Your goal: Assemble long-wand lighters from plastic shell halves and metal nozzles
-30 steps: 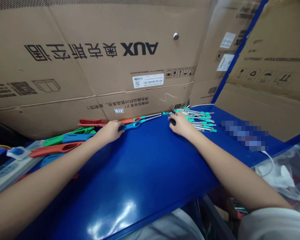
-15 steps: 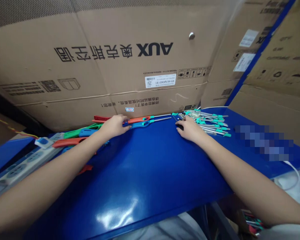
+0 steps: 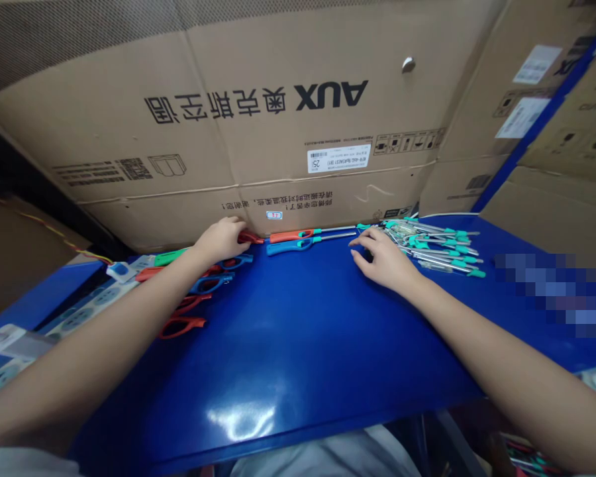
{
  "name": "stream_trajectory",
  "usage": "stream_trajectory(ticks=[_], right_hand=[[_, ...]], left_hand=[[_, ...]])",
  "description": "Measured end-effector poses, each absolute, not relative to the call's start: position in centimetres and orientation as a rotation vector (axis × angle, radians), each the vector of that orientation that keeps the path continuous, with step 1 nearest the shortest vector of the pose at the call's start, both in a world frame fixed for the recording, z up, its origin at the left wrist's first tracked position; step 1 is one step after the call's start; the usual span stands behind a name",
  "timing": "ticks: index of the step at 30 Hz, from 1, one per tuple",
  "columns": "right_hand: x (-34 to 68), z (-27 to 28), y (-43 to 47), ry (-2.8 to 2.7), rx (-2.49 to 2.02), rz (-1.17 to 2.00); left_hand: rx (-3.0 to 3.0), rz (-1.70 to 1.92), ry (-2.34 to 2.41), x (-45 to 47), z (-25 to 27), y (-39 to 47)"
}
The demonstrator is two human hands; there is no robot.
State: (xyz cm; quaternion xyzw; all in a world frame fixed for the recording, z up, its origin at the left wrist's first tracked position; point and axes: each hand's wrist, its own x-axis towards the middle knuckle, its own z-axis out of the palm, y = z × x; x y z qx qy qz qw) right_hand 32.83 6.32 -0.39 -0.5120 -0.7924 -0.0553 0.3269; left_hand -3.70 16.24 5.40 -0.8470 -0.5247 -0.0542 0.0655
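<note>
My left hand [image 3: 221,240] is closed, its fingertips on a red lighter handle [image 3: 251,237] at the back of the blue table; its grip is partly hidden. Two long-nosed lighters, an orange one [image 3: 285,236] and a blue one [image 3: 283,248], lie side by side between my hands, with metal rods pointing right. My right hand [image 3: 387,260] has its thumb and fingers apart and nothing visible between them. Beside it is a pile of metal lighter rods with teal ends [image 3: 444,242]. More loose handles, including a red one [image 3: 183,326] and a blue one [image 3: 211,283], lie under and beside my left forearm.
A large cardboard sheet [image 3: 258,146] stands along the table's back edge, with another cardboard panel [image 3: 551,199] at the right. A white power strip [image 3: 87,308] with a plug [image 3: 120,270] lies at the left. The blue table's front edge [image 3: 278,440] is close to my lap.
My left hand has moved left, off the orange and blue lighters, to a red handle. My right hand has drawn slightly back from the rods, its fingers further apart. The view has shifted left.
</note>
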Motion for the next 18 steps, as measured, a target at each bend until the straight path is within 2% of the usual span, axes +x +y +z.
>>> stream_trajectory(ticks=[8,18], right_hand=[[32.3,-0.6,6.1,-2.098,-1.340,-0.030],[31.3,0.6,5.2,-2.036,-1.162,0.103]], left_hand=[[-2.464,0.031,-1.475,-3.5,5.9,16.8],[-2.585,-0.175,-1.253,0.8,7.1,12.7]])
